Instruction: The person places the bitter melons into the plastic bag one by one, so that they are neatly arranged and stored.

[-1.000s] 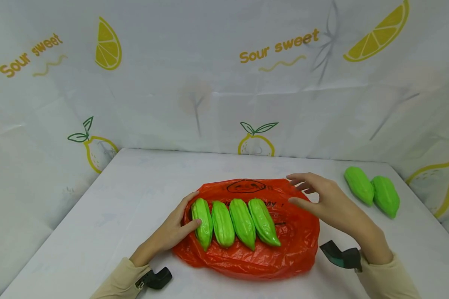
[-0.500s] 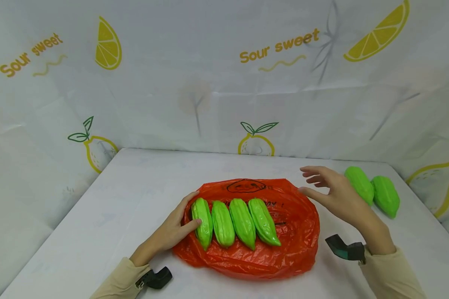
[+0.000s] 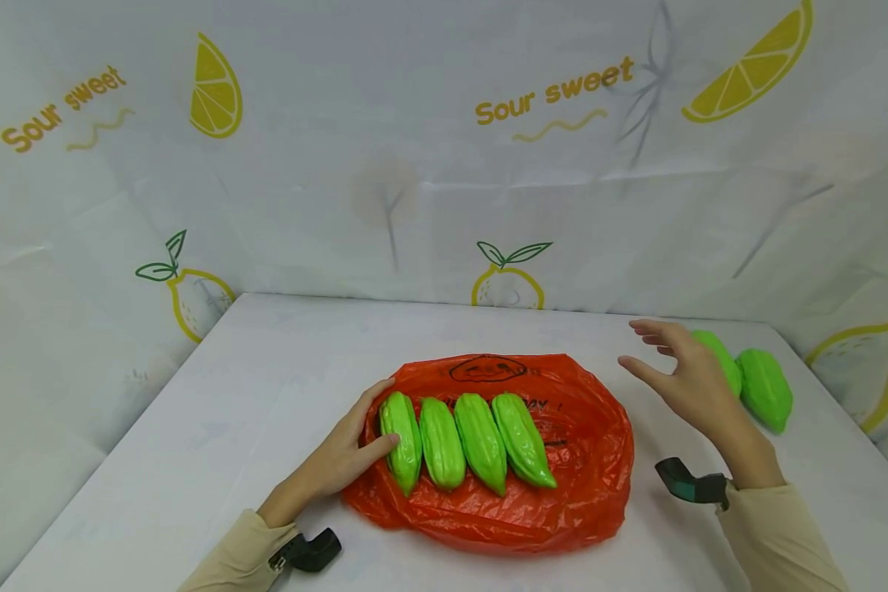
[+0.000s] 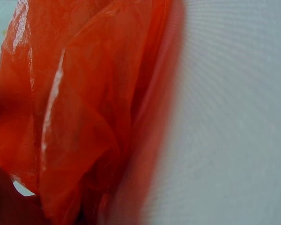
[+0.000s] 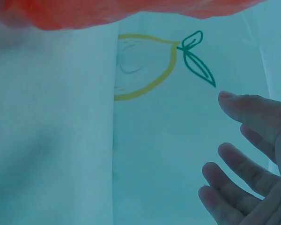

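A red plastic bag (image 3: pixel 592 460) lies spread on the white table with its mouth turned up. Several glossy green ridged fruits (image 3: pixel 478 444), long and pointed at one end, lie side by side in it. My left hand (image 3: pixel 340 454) grips the bag's left edge, thumb over the rim beside the leftmost fruit and fingers along the outside. In the left wrist view, folds of the bag (image 4: pixel 89 112) hide most of that hand. My right hand (image 3: pixel 684 370) hovers right of the bag, holding nothing, its thumb and fingers spread apart, as the right wrist view also shows.
Two more green fruits lie at the table's far right; the nearer-edge one (image 3: pixel 765 389) shows whole, the other (image 3: pixel 718 353) is partly behind my right hand. A white lemon-print cloth (image 3: pixel 303 205) hangs behind the table (image 3: pixel 215 419). Dark wrist mounts (image 3: pixel 311 551) jut from both sleeves.
My right hand has moved right and away from the bag, towards the two fruits at the far right. The left hand, the bag and its fruits have stayed in place.
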Tool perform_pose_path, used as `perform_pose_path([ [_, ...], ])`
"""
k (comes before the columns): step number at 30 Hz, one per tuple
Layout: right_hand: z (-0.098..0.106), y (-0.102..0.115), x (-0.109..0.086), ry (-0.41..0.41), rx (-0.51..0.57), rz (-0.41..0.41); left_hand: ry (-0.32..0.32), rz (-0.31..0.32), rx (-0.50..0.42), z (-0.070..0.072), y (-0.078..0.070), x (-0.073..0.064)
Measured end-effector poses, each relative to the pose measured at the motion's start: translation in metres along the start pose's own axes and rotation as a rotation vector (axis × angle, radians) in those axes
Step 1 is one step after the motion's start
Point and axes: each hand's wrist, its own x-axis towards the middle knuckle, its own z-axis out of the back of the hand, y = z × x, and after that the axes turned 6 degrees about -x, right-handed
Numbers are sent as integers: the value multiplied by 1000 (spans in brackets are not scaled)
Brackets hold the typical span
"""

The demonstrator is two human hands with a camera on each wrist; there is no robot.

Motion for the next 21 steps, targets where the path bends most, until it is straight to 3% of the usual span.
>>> perform_pose_path([
  [10,-2,-22,-1,-33,-77,-53,1,6,0,0,-1,0],
  [21,-3,-47,-5,-8,-88,-166,4,4,5,0,0,0],
])
